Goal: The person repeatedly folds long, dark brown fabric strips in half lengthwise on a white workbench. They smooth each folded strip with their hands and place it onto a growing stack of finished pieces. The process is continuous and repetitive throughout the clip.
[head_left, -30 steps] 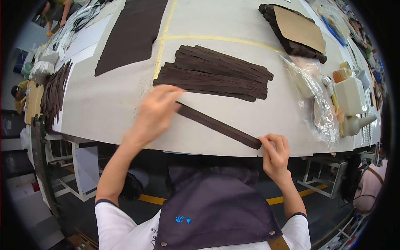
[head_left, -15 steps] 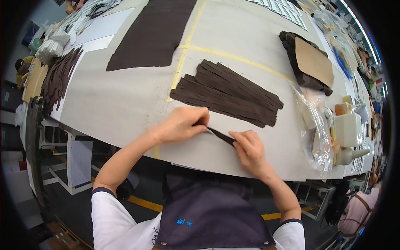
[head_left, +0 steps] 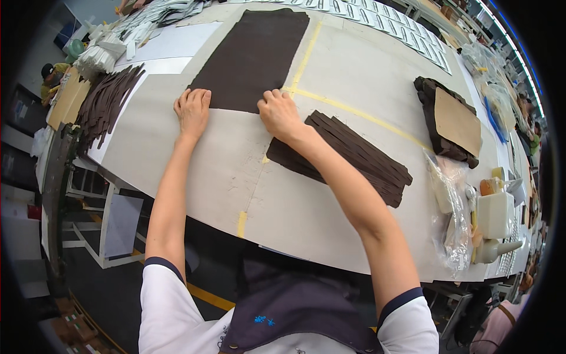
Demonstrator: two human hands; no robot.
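A dark brown, leather-like sheet (head_left: 250,59) lies flat on the pale work table. At its near left corner, the bent fingers of my left hand (head_left: 193,110) press on the edge. My right hand (head_left: 279,114) is closed, its fingertips pinching the near right corner. Whether a separate narrow strip lies between the hands along that edge cannot be made out. Just right of the sheet, and partly behind my right forearm, is a fanned pile of dark brown strips (head_left: 359,150).
Yellow tape (head_left: 359,115) marks the table. On the right are a brown bundle topped with tan board (head_left: 457,124), clear plastic bags (head_left: 451,206) and a white bottle (head_left: 494,215). More brown strips (head_left: 112,103) hang over the left edge. White pieces (head_left: 383,20) line the far side.
Both hands have moved from in front of the strip pile, where they held a narrow dark strip, forward and left to the sheet's near edge. The view has shifted too.
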